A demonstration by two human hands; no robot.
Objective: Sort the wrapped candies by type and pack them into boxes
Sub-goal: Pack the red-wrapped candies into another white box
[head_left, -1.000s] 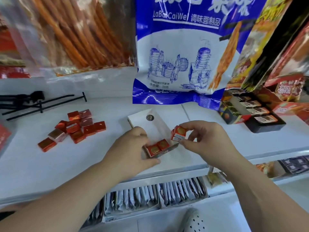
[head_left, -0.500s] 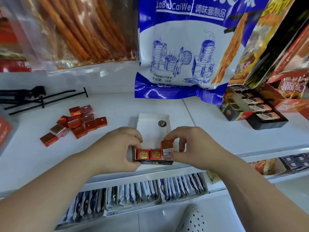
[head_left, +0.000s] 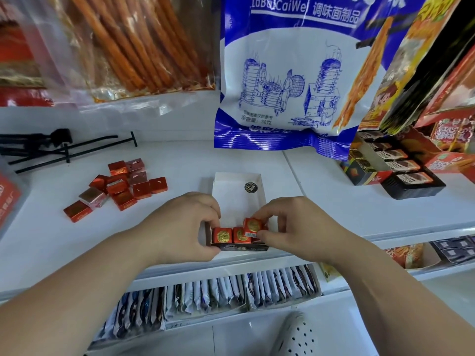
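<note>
The white box (head_left: 237, 199) lies open and flat. Two gold-stamped candies (head_left: 222, 235) fill its near end, and a third candy (head_left: 253, 224) tilts beside them. The loose red candies (head_left: 120, 186) lie heaped at the left.

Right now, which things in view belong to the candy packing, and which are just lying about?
In the job: white box, held by the left hand; two candies seated in it; third candy, pinched by the right hand; loose candies at left.
Lying about: blue snack bag; black tripod; dark boxes at right; sachets below.
</note>
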